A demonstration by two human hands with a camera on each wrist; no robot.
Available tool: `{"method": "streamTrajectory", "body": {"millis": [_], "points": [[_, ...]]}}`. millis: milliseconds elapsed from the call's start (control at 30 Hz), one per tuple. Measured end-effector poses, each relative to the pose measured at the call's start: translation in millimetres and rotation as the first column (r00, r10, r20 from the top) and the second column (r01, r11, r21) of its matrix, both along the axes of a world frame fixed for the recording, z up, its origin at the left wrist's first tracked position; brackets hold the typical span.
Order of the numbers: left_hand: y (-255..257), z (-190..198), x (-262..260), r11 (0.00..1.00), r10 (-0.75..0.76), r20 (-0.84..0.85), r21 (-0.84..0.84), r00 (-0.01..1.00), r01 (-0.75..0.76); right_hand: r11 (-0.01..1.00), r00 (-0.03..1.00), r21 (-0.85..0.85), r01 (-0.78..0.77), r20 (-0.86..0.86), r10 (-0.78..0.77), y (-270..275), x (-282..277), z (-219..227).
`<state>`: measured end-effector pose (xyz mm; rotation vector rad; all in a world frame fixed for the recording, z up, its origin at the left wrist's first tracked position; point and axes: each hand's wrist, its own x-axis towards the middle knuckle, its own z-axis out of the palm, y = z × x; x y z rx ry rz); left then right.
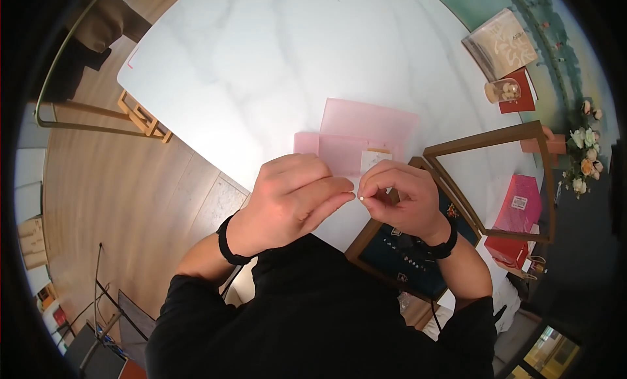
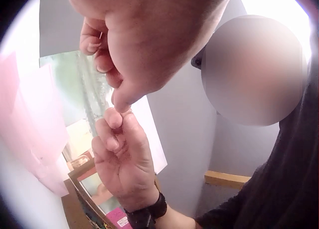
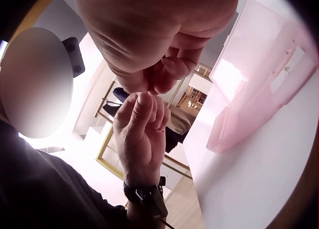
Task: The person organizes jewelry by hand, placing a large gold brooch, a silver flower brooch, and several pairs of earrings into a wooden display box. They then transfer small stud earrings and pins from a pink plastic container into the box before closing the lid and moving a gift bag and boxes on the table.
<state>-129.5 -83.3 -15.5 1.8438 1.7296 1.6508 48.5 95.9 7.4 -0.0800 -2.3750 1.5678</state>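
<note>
My right hand (image 1: 406, 195) pinches a tiny pale, bead-like piece (image 1: 361, 198) between thumb and forefinger. Fingertip to fingertip with it, my left hand (image 1: 284, 193) has its thumb and forefinger drawn together; I cannot tell whether something tiny sits between them. Both hands are raised in front of the chest, over the table edge. Just beyond them lies an open, translucent pink plastic box (image 1: 369, 118) with a small white card (image 1: 374, 158) in it. In the right wrist view, little stud-like bits (image 3: 286, 68) show at the box.
Under the right forearm lies a wooden display case (image 1: 366, 245) with a dark lining and small ornaments; its framed lid (image 1: 483, 134) stands raised to the right. Pink and red boxes (image 1: 519, 203), a jar (image 1: 501, 90) and flowers (image 1: 586, 150) line the right side of the marble-look table (image 1: 261, 65).
</note>
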Motion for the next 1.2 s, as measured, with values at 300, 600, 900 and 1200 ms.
{"method": "streamTrajectory", "body": {"millis": [300, 600, 900, 1200], "points": [[-0.4, 9.9, 4.6, 0.999, -0.011, -0.063, 0.038, 0.998, 0.014, 1.0, 0.999, 0.03, -0.008, -0.046, 0.009, -3.9, 3.6, 2.4], [16.1, -10.2, -20.9, 0.969, 0.028, -0.071, -0.244, 0.997, -0.045, 0.965, 0.897, 0.171, 0.199, 0.364, -0.249, 17.0, -4.1, -0.4], [28.0, -35.4, -13.2, 0.934, 0.019, -0.233, -0.343, 0.972, -0.1, 0.848, 0.934, 0.531, -0.006, 0.305, -0.185, 27.8, -14.9, -34.0], [20.0, -30.9, -18.3, 0.897, -0.047, -0.333, -0.428, 0.942, -0.106, 0.825, 0.908, 0.563, 0.047, 0.32, -0.27, 33.3, 8.5, -4.3]]}}
